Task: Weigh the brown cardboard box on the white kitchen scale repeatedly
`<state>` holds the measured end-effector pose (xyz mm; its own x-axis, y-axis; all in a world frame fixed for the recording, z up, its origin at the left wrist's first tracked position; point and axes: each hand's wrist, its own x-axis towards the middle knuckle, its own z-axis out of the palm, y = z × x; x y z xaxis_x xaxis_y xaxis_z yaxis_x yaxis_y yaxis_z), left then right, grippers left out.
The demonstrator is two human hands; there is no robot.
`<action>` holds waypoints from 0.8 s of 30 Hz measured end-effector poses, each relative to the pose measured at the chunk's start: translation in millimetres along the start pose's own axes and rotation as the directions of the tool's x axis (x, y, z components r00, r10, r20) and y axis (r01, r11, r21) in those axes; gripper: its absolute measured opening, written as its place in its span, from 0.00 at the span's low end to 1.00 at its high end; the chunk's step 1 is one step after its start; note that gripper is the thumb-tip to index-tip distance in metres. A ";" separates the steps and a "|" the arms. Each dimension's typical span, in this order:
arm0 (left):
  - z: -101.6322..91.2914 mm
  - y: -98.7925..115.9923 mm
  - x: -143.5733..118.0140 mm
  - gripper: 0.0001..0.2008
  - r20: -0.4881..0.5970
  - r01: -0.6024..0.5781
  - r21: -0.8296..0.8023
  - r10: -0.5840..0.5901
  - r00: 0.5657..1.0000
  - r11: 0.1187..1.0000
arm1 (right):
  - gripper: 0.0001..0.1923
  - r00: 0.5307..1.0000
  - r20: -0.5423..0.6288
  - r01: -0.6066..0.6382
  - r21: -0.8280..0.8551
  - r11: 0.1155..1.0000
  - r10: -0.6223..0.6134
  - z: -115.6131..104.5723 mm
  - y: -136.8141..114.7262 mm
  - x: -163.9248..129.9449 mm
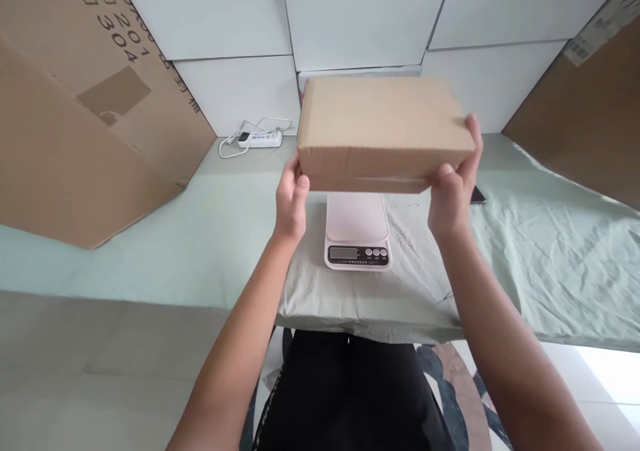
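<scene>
A plain tan cardboard box, unprinted on the faces that show, above a white kitchen scale with a black display panel and grey screen. The desk wears a pale mint-green cloth, creased toward its right edge. At the far edge lies a white power strip with white cord. Large brown cartons lean at the left, printed with black numerals, and at the right, with a white barcode label. White wall panels behind. Below the near edge, black trousers over a floor patterned in dark teal, beige and white.
</scene>
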<state>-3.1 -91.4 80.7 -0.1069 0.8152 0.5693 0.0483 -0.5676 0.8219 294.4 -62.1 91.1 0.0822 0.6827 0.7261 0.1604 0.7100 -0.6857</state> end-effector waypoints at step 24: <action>11.4 -111.9 36.1 0.33 -0.075 0.369 0.038 -0.366 0.928 0.929 | 0.60 0.963 0.012 -0.268 -0.049 0.962 0.268 26.8 130.8 5.1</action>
<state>-1.0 2.9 9.5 -0.1911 0.9552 0.2260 0.0428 -0.2219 0.9741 289.4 38.9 3.8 0.1100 0.8503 0.5146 0.1803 0.4921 -0.8517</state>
